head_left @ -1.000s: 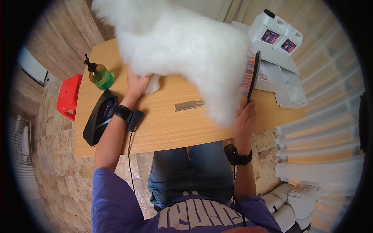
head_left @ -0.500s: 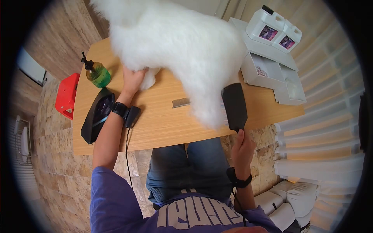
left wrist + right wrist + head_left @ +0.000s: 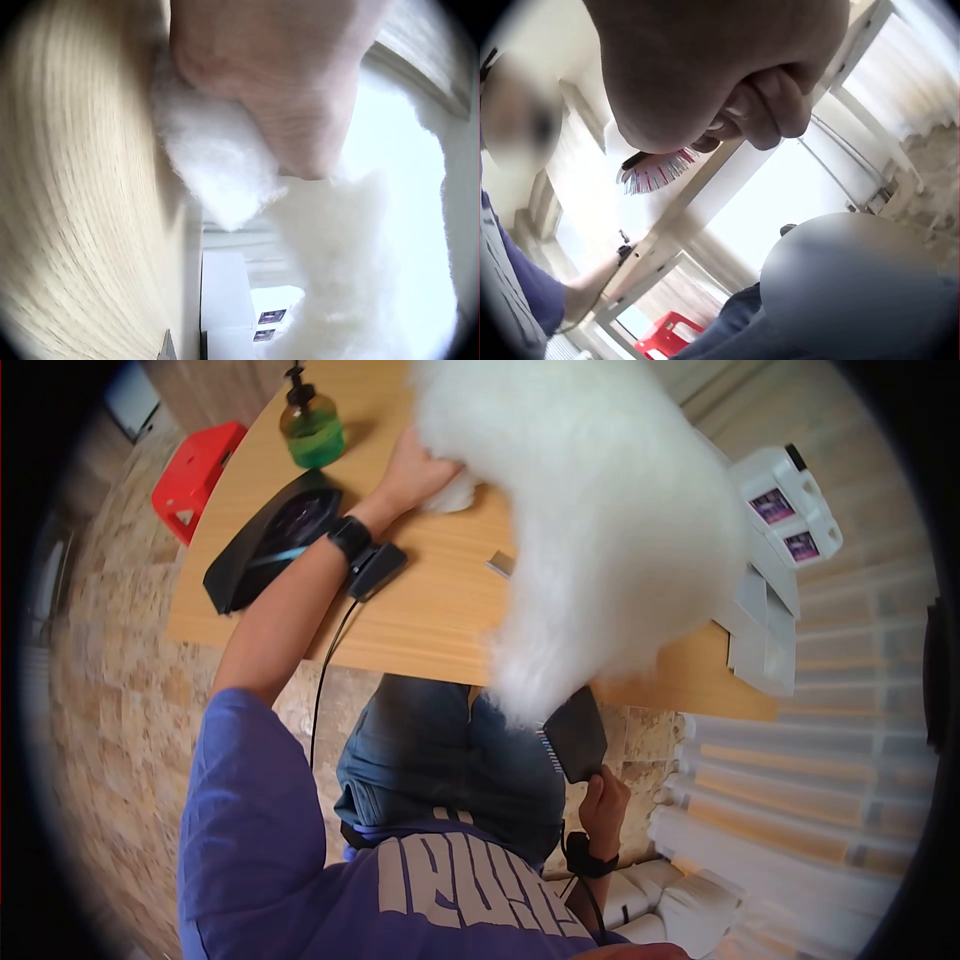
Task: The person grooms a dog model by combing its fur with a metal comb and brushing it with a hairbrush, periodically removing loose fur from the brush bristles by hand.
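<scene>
A fluffy white dog (image 3: 590,510) stands on the wooden table, its head outside the head view. My left hand (image 3: 415,475) grips one of its front legs low down, and the white paw (image 3: 225,157) shows below the hand in the left wrist view. Over the near table edge, my right hand (image 3: 603,805) holds a black paddle brush (image 3: 577,737) by its handle. The brush's coloured bristles (image 3: 656,176) face the fur at the lower end of the hind leg. A metal comb (image 3: 500,564) lies partly behind that leg.
A pump bottle of green liquid (image 3: 313,435) and an open black pouch (image 3: 270,540) sit at the left on the table (image 3: 420,630). White jugs (image 3: 785,510) and a white drawer box (image 3: 765,635) stand at the right. Beyond the left edge is a red stool (image 3: 195,475).
The brush has come down from the dog's rear to the lower hind leg, nearer my body. My left hand keeps its grip on the front leg. The head view has tilted.
</scene>
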### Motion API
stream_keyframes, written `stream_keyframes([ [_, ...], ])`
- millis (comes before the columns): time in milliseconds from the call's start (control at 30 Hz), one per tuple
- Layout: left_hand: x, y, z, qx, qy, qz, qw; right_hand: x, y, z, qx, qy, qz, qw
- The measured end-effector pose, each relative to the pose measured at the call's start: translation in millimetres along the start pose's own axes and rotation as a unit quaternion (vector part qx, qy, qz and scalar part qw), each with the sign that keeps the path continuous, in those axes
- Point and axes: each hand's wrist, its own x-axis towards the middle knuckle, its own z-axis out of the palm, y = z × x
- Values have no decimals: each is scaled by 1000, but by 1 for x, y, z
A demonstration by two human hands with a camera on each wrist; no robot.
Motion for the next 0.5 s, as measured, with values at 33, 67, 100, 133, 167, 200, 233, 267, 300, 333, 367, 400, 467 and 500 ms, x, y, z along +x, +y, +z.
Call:
stream_keyframes([
  [33,2,-2,1,22,10,0,1000,-4,3,2,-4,11,-6,1000],
  [67,2,-4,1,42,17,2,999,-8,7,3,-8,25,-9,1000],
  [100,0,-5,1,41,13,-9,999,-11,11,3,-10,21,-9,1000],
  [133,-1,-2,0,39,11,-12,999,-9,8,1,6,52,7,999],
  [167,-1,2,-1,33,2,-33,999,-7,4,0,22,85,24,996],
  [200,-2,5,0,27,-9,-52,998,-2,0,2,21,87,30,996],
  [233,-2,3,2,24,-13,-52,998,7,-6,6,5,156,31,987],
  [267,-1,1,3,31,-1,-44,999,18,-14,10,-10,224,29,974],
  [300,-1,-2,3,39,12,-35,999,30,-25,14,-8,226,32,974],
  [333,-1,-1,3,41,9,-33,999,45,-45,15,124,269,68,953],
  [367,-2,2,3,32,18,-36,999,57,-60,15,253,305,103,912],
  [400,-2,4,4,24,27,-39,999,66,-67,15,256,306,103,911],
  [467,-2,3,4,33,30,-43,998,83,-81,12,168,305,67,935],
  [500,-2,2,4,39,32,-48,998,93,-93,12,168,305,67,935],
])
